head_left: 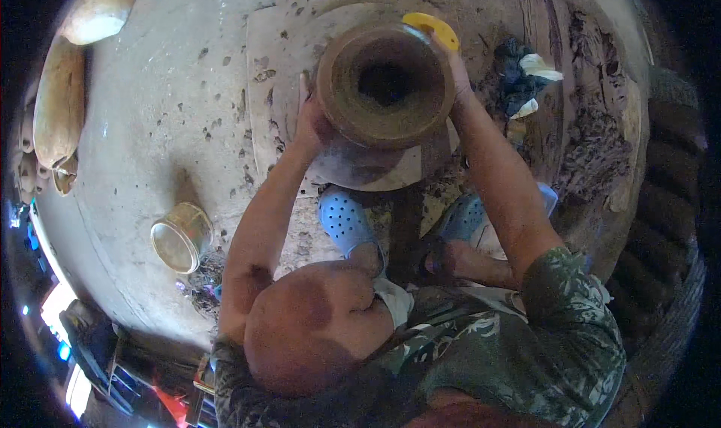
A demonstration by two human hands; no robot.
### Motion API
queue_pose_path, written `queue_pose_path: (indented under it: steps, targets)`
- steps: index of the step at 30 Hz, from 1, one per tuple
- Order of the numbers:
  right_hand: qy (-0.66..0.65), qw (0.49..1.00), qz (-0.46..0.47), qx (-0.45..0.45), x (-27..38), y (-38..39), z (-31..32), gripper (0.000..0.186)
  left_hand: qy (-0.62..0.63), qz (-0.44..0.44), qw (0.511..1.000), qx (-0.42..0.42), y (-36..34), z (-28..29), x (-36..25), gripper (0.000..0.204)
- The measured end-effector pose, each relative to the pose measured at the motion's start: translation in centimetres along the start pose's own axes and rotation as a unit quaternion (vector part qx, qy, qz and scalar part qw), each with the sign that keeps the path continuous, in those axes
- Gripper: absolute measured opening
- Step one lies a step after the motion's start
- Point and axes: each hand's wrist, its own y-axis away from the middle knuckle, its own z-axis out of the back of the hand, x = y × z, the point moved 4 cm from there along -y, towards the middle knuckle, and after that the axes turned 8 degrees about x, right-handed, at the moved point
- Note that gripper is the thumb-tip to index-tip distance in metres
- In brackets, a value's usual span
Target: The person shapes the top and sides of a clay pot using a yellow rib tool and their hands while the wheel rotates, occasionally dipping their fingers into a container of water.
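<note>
A large brown clay pot (342, 116) stands upright in front of me, its wide round rim facing up around a dark mouth. My left hand (309, 119) lies against the pot's left side, with one digit stretched out and the other fingers hidden under the rim. At the far right of the rim, my right hand (455, 61) grips a yellow, curved potter's rib (434, 28) with small holes. The rib lies along the outside of the rim. Beneath the pot is a pale, rounded board (402, 174), partly covered by it.
A bucket (180, 236) stands on the floor at the left. Dark and white cloths (518, 75) lie to the right, beside a heap of dark clay (593, 139). Long pale vessels (64, 105) line the far left. My blue clogs (347, 221) are just this side of the pot.
</note>
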Motion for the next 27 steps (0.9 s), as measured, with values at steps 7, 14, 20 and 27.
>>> queue_pose_path:
  steps: [7, 14, 20, 27]
  targets:
    - [0.115, 0.983, 0.127, 0.068, 0.0, 2.8, -2.6, 0.039, -0.305, -0.118, 0.944, 0.034, 0.0, 3.7, 2.1, 0.072]
    - [-0.06, 0.992, 0.088, 0.073, -0.6, 4.5, -2.7, 0.039, -0.352, -0.14, 0.925, 0.031, -0.1, 2.0, 0.6, 0.076]
    - [0.002, 0.993, 0.106, 0.059, -0.7, 4.7, -3.6, 0.039, -0.572, -0.16, 0.804, 0.028, -0.3, 2.5, 1.5, 0.076]
    - [0.13, 0.98, 0.139, 0.061, -0.8, 5.1, -5.2, 0.04, -0.285, -0.008, 0.958, 0.022, 1.8, 4.8, 2.9, 0.075]
